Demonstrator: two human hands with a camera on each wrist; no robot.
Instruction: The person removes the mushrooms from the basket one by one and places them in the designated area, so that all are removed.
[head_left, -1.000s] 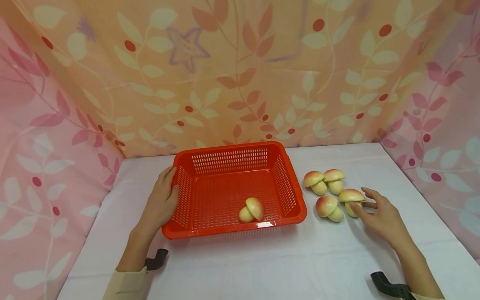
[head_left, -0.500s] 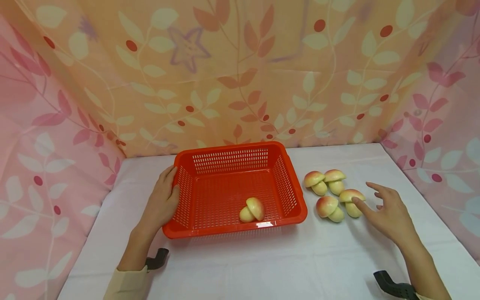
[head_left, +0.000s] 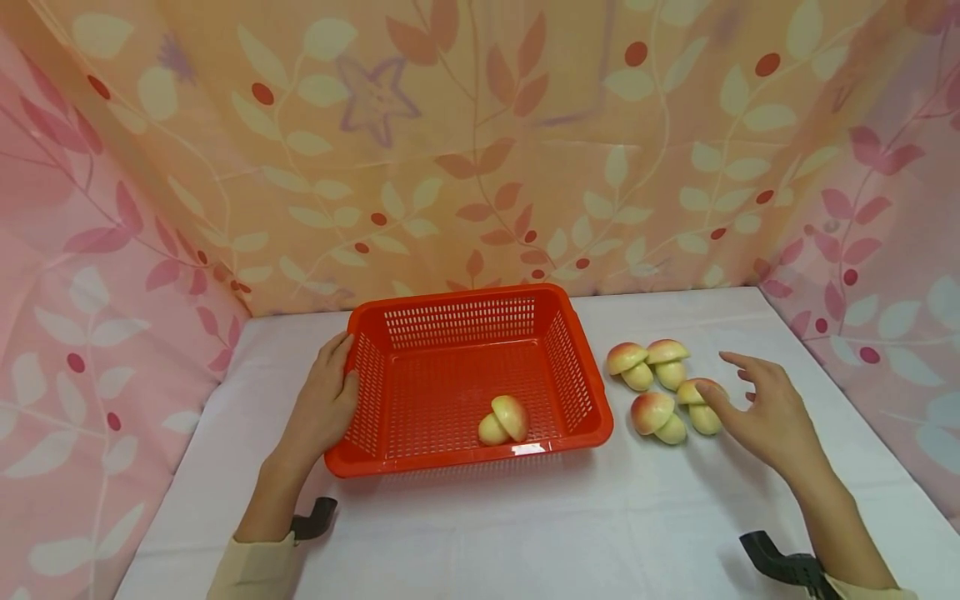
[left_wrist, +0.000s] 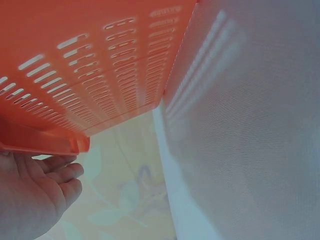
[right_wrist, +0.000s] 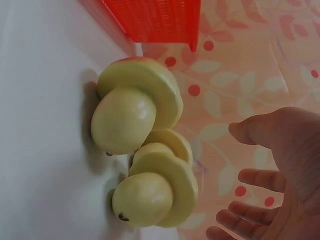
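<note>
The left hand rests against the left wall of the red slotted basket, fingers lying loosely along the rim — pressing, not gripping. One toy mushroom lies inside the basket, near its front wall. To the right, on the white tablecloth, four more toy mushrooms sit in a close cluster. The right hand hovers at the nearest of them, fingers spread wide, thumb tip at its cap — holding nothing.
</note>
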